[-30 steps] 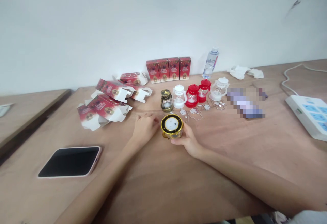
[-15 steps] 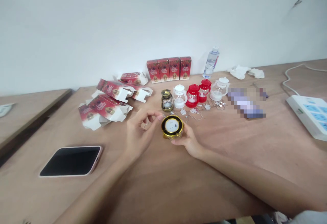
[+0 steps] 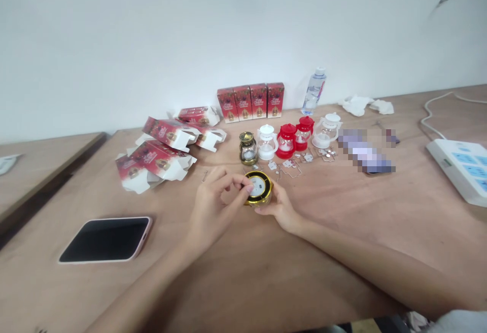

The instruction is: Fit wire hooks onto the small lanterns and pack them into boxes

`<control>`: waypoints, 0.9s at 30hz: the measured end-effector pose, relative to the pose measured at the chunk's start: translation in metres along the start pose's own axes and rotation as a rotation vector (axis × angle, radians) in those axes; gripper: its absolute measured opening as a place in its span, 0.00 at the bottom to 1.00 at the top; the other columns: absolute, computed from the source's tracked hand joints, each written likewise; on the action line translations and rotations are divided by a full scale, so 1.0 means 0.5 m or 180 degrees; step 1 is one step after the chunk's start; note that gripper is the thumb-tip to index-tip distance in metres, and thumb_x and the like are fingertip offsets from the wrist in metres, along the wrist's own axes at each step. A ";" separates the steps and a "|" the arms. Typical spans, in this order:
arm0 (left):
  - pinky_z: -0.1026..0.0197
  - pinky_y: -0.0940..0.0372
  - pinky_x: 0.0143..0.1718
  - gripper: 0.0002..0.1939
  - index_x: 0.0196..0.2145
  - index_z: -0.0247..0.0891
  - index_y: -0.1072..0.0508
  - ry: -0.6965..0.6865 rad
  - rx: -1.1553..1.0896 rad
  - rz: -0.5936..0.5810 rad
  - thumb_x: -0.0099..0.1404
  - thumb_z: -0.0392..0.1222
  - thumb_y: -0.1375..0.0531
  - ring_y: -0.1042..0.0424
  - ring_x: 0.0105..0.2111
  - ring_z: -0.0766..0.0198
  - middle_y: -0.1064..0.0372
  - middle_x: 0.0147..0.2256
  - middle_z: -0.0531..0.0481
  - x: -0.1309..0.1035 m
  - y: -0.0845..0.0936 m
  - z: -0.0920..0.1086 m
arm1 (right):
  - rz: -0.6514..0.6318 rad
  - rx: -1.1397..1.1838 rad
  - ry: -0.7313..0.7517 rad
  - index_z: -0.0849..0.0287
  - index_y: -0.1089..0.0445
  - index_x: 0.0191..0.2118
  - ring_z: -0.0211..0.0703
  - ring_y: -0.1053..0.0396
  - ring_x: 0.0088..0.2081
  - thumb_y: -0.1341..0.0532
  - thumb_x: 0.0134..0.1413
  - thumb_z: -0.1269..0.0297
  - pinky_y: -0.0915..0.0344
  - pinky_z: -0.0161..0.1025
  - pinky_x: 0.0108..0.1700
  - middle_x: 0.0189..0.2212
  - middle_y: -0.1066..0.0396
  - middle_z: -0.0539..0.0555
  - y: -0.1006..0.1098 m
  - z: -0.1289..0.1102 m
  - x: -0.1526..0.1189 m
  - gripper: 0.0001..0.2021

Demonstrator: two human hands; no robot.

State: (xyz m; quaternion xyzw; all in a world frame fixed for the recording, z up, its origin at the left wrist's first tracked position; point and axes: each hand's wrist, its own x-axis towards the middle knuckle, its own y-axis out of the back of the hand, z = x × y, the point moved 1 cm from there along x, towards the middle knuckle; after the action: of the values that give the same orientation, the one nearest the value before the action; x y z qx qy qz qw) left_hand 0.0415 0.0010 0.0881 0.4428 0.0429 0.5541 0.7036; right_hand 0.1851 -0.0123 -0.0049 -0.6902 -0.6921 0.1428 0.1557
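Note:
My right hand (image 3: 282,210) grips a small gold lantern (image 3: 262,202), its round base facing up toward me. The base has a black ring around a whitish disc. Thumb and fingertips of my left hand (image 3: 220,202) are pinched together over the left part of the disc; whatever they hold is too small or hidden to name. Beyond my hands stand a bronze lantern (image 3: 248,150), white lanterns (image 3: 267,143) and red lanterns (image 3: 286,142). Wire handles (image 3: 292,171) and small white pieces (image 3: 272,165) lie in front of them.
Opened red boxes (image 3: 163,158) are heaped at the left, and several closed red boxes (image 3: 251,102) stand by the wall. A water bottle (image 3: 314,92), crumpled tissue (image 3: 355,105), a pixelated object (image 3: 363,153), a power strip (image 3: 462,171) and a phone (image 3: 106,239) are also on the table.
My left hand has moved right, from beside the lantern's rim to over the disc on its base. The right hand keeps its hold in nearly the same place.

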 end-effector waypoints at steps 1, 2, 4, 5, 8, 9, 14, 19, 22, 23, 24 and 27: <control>0.63 0.41 0.33 0.05 0.30 0.41 0.26 -0.0092 0.0036 0.0046 0.61 0.40 0.42 0.38 0.29 0.66 0.38 0.26 0.54 -0.002 0.000 -0.001 | -0.0008 -0.0010 0.0002 0.55 0.33 0.35 0.42 0.33 0.38 0.32 0.24 0.74 0.37 0.39 0.43 0.32 0.29 0.45 0.000 0.001 0.000 0.23; 0.63 0.41 0.33 0.05 0.31 0.41 0.26 -0.0193 0.0068 0.0098 0.61 0.40 0.42 0.38 0.29 0.66 0.38 0.26 0.54 -0.003 0.000 -0.002 | -0.0011 -0.0022 0.0000 0.55 0.33 0.35 0.42 0.33 0.38 0.32 0.24 0.74 0.37 0.39 0.43 0.32 0.29 0.45 0.001 0.002 0.001 0.23; 0.62 0.41 0.32 0.04 0.31 0.40 0.27 -0.0379 0.0121 0.0193 0.62 0.39 0.42 0.38 0.29 0.66 0.38 0.26 0.54 -0.006 -0.001 -0.004 | -0.0011 -0.0031 -0.0012 0.56 0.33 0.35 0.42 0.33 0.38 0.32 0.23 0.73 0.38 0.39 0.43 0.32 0.29 0.46 0.002 0.004 0.003 0.23; 0.62 0.41 0.33 0.04 0.32 0.40 0.27 -0.0450 0.0141 0.0216 0.62 0.39 0.42 0.38 0.29 0.66 0.38 0.26 0.53 -0.008 -0.001 -0.005 | -0.0015 -0.0021 -0.0021 0.56 0.34 0.35 0.42 0.33 0.38 0.32 0.23 0.74 0.38 0.39 0.44 0.32 0.30 0.46 0.002 0.006 0.003 0.24; 0.62 0.41 0.32 0.03 0.31 0.39 0.28 -0.0591 0.0204 0.0200 0.62 0.38 0.42 0.37 0.30 0.66 0.37 0.27 0.53 -0.012 0.000 -0.005 | -0.0048 0.0011 0.0000 0.56 0.34 0.36 0.42 0.33 0.38 0.33 0.23 0.75 0.38 0.39 0.45 0.32 0.30 0.46 0.004 0.010 0.005 0.24; 0.62 0.41 0.32 0.03 0.32 0.39 0.28 -0.0634 0.0239 0.0195 0.62 0.38 0.42 0.37 0.31 0.66 0.37 0.27 0.53 -0.013 0.001 -0.004 | -0.0053 0.0004 0.0017 0.56 0.34 0.36 0.42 0.33 0.38 0.33 0.23 0.76 0.38 0.39 0.45 0.33 0.30 0.46 0.005 0.011 0.005 0.25; 0.61 0.41 0.31 0.03 0.33 0.38 0.28 -0.0890 0.0435 0.0207 0.63 0.37 0.42 0.38 0.30 0.65 0.36 0.27 0.51 -0.018 0.008 0.000 | -0.0006 -0.0078 0.0062 0.56 0.34 0.35 0.42 0.33 0.38 0.33 0.24 0.75 0.38 0.40 0.46 0.32 0.30 0.46 0.006 0.011 0.004 0.23; 0.60 0.41 0.33 0.05 0.31 0.38 0.28 -0.0886 0.0547 0.0023 0.63 0.38 0.43 0.37 0.31 0.64 0.34 0.28 0.51 -0.011 0.013 0.006 | 0.0020 -0.0109 0.0025 0.56 0.35 0.35 0.43 0.33 0.38 0.33 0.24 0.75 0.38 0.41 0.45 0.32 0.30 0.46 0.004 0.007 0.004 0.23; 0.60 0.43 0.33 0.06 0.31 0.38 0.28 -0.0921 0.0703 -0.0247 0.64 0.38 0.44 0.37 0.32 0.64 0.33 0.28 0.51 -0.003 0.020 0.014 | 0.0018 -0.0097 0.0035 0.56 0.35 0.34 0.42 0.34 0.38 0.34 0.23 0.76 0.38 0.39 0.44 0.31 0.30 0.45 0.004 0.005 0.004 0.23; 0.60 0.44 0.33 0.06 0.30 0.38 0.28 -0.1024 0.0833 -0.0313 0.64 0.37 0.44 0.37 0.32 0.64 0.33 0.28 0.51 -0.001 0.023 0.017 | 0.0009 -0.0097 0.0045 0.56 0.35 0.34 0.41 0.34 0.37 0.34 0.23 0.76 0.38 0.39 0.44 0.31 0.30 0.45 0.003 0.005 0.004 0.23; 0.59 0.45 0.32 0.07 0.30 0.39 0.28 -0.1172 0.1013 -0.0353 0.64 0.37 0.44 0.37 0.32 0.63 0.33 0.28 0.51 -0.001 0.025 0.021 | -0.0012 -0.0095 0.0051 0.56 0.36 0.34 0.41 0.34 0.37 0.34 0.23 0.76 0.38 0.38 0.43 0.31 0.30 0.45 0.003 0.005 0.004 0.23; 0.58 0.49 0.31 0.08 0.32 0.40 0.28 -0.1671 0.1697 -0.0347 0.64 0.33 0.45 0.37 0.31 0.63 0.30 0.31 0.51 -0.007 0.033 0.032 | -0.0083 -0.0078 0.0041 0.56 0.36 0.35 0.40 0.34 0.36 0.34 0.24 0.76 0.39 0.37 0.42 0.31 0.31 0.45 0.003 0.006 0.003 0.23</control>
State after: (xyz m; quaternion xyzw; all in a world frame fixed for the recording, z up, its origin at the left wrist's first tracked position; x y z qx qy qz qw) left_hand 0.0367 -0.0113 0.1075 0.7344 0.0272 0.3530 0.5791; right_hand 0.1853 -0.0106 -0.0082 -0.6839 -0.7017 0.1278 0.1535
